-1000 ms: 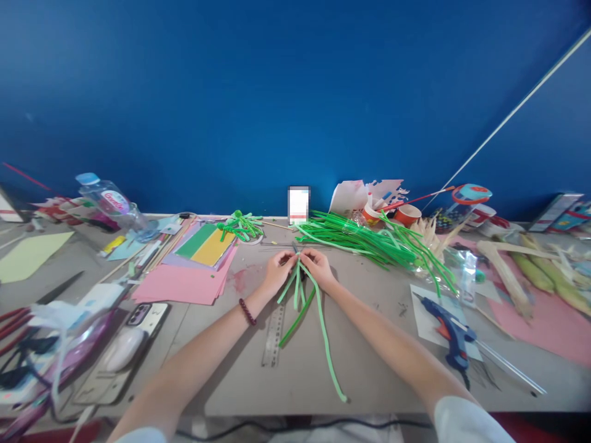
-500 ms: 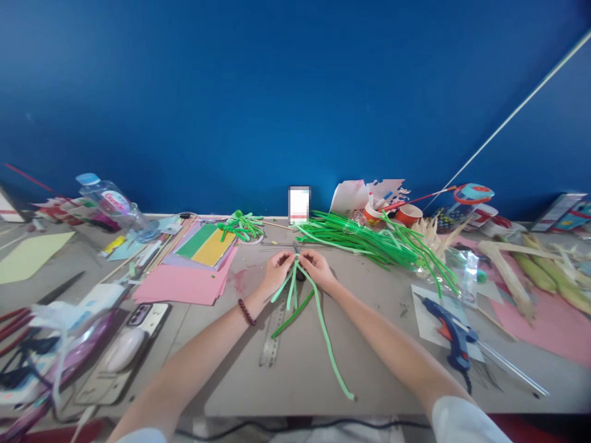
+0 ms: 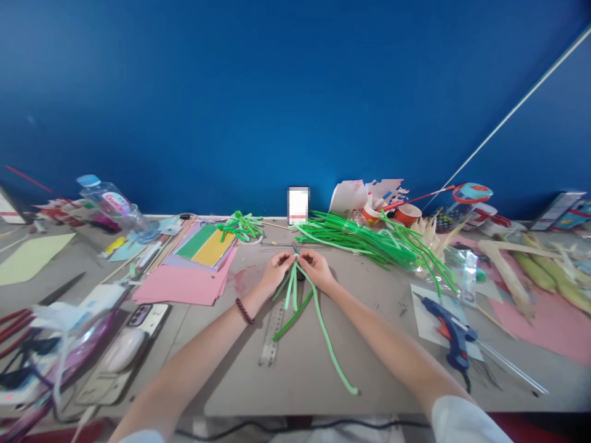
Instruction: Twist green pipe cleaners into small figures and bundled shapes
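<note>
The bundle of fuzzy green pipe-cleaner stems (image 3: pixel 295 294) is being pinched at its top between the left hand (image 3: pixel 276 269) and right hand (image 3: pixel 316 268), low over the grey desk (image 3: pixel 378 344). Its longest strand is swinging rightward since a second ago, probably from twisting; the fingertips are too small to read.

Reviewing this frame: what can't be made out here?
Head view only:
- Where the green pipe cleaners meet: covered by the left hand and right hand; the exact grip is hidden.
- White item at the wall: pixelated.
- Label on the water bottle: too small to read.
- Pink and dark clutter at the left edge: blurred and cut off.
</note>
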### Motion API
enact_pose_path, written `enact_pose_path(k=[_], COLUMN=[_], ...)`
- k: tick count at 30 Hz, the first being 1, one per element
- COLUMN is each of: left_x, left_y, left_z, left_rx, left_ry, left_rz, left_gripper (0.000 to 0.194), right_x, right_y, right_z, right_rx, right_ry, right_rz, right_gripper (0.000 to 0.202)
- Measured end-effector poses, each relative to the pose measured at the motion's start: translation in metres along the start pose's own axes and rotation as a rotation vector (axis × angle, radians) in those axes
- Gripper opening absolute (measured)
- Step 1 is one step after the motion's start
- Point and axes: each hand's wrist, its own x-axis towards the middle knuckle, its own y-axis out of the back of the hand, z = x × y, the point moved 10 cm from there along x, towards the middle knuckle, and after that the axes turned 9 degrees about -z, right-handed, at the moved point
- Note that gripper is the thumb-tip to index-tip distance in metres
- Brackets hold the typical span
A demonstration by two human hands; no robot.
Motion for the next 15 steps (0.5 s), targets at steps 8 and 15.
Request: enact_pose_path(k=[8,15], left_x=[0.002,0.001], left_y=[0.002,-0.003], left_z=[-0.005,-0.001], left_rx=[-0.043,-0.055], left_ry=[0.016,0.004], left_rz=[-0.009,-0.034], left_gripper=[0.028,0.030], right_x=[-0.001,0.000], right_y=[0.001,-0.004], right_z=[0.008,0.008], right_rx=[0.164,0.179], right_ry=[-0.134,-0.156], right_rz=[-0.019,-0.057], right_gripper=[0.036,0.041])
